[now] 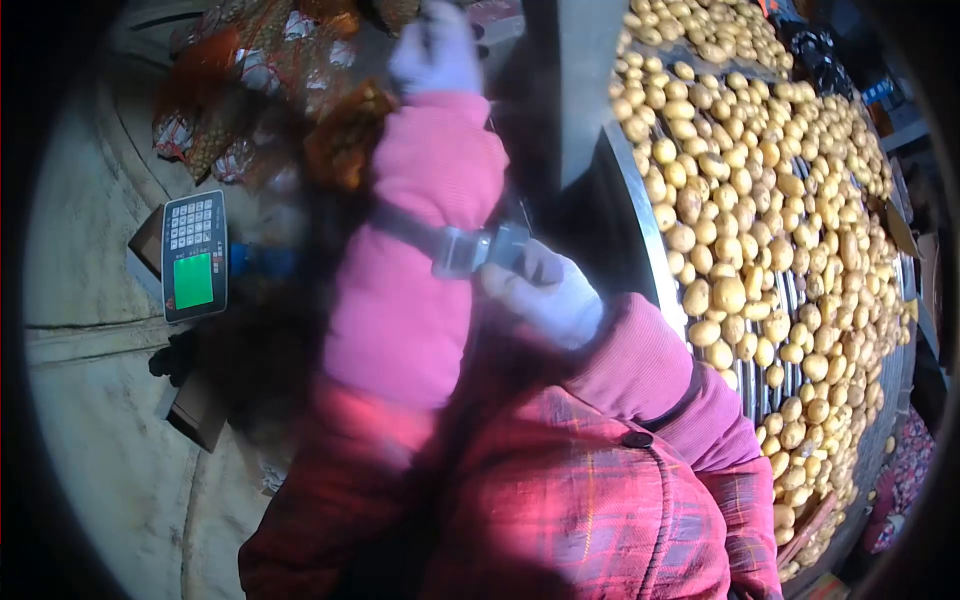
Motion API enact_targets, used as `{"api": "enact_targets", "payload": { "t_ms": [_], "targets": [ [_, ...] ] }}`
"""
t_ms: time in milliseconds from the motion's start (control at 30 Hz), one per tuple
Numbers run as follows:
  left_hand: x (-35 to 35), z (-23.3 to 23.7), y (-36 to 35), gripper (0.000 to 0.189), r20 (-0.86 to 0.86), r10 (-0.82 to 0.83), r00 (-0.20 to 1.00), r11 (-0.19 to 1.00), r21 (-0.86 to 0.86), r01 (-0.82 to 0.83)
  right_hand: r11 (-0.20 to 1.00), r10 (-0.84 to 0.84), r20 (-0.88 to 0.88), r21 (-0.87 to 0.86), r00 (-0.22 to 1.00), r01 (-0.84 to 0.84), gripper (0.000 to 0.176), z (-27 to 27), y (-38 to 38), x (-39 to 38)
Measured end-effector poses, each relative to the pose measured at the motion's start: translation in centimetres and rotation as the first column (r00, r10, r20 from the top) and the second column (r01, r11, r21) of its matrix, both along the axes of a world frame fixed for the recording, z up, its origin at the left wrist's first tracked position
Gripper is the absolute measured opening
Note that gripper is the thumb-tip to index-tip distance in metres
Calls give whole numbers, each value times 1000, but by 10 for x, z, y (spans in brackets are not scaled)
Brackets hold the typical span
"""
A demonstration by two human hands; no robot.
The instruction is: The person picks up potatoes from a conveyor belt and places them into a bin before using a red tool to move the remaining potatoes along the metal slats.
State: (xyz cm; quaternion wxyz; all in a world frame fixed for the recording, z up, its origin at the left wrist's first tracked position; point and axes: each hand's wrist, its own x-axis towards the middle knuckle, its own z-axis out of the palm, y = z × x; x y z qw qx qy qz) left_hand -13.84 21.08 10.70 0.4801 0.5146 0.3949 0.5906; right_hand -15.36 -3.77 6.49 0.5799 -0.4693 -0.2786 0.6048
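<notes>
My left arm, in a pink oversleeve (415, 320), reaches up the view. At its end, my left hand (437, 48) wears a white glove; blur hides how its fingers are set. A dark strap (405, 228) circles the left forearm and carries a small grey boxlike device (506, 247) with a clear, shiny buckle-like part (458, 252). My right hand (552, 300), also white-gloved, is closed with thumb and fingers pinching the device's lower edge.
Many potatoes (728, 290) lie on a roller conveyor with a metal side rail (645, 220) at my right. Net bags of potatoes (345, 135) are at upper left. A scale display (195, 255) with a green screen stands at left. Someone's floral clothing (905, 470) shows at far right.
</notes>
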Motion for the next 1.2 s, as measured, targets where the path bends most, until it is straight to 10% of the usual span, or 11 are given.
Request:
{"api": "enact_targets", "payload": {
  "t_ms": [67, 133, 200, 267, 333, 467, 567, 700, 733, 900, 1200],
  "targets": [
    [-34, -5, 29, 29, 638, -734, 232, 425, 165, 890, 988, 137, -129, 93, 982, -126, 30, 26, -18, 18],
    [-13, 61, -73, 27, 165, -354, 921, 933, -10, 361, 965, -111, 252, 257, 961, 45, 25, 8, -36, 59],
    [-9, 92, -113, 28, 17, -299, 954, 948, -106, 299, 960, -263, 578, 237, 772, 150, 22, 18, -45, 113],
    [-17, 49, -130, 39, 82, -615, 785, 782, 194, 592, 911, -295, 953, 258, 70, 321, 19, 32, -65, 191],
    [4, 5, -167, 33, 347, -878, 330, 358, 17, 934, 740, -175, -396, 551, 901, 386, 27, -38, -64, 289],
    [23, -22, -321, 17, 355, -748, 561, 272, -607, 747, 669, -553, -514, 194, 656, 717, 35, 49, -105, 264],
    [35, -51, -351, 33, 476, -877, 64, -156, -407, 900, 669, -469, -576, 264, 669, 695, 40, 29, -112, 283],
    [42, -28, -363, 34, 650, -756, 77, -324, -473, 819, 485, -853, -186, 58, 487, 872, 42, 55, -129, 258],
    [41, -28, -365, 34, 648, -759, 70, -331, -475, 815, 547, -719, 575, 121, 391, 828, 35, 37, -131, 274],
    [56, -3, -377, 43, 329, -931, 160, -174, -783, 597, 775, -35, 921, 271, -389, 571, 20, -10, -166, 269],
    [95, -25, -358, 30, 880, -474, 28, -805, -446, 391, 619, 81, 989, 47, -124, 784, 29, -12, -193, 288]
  ]
}}
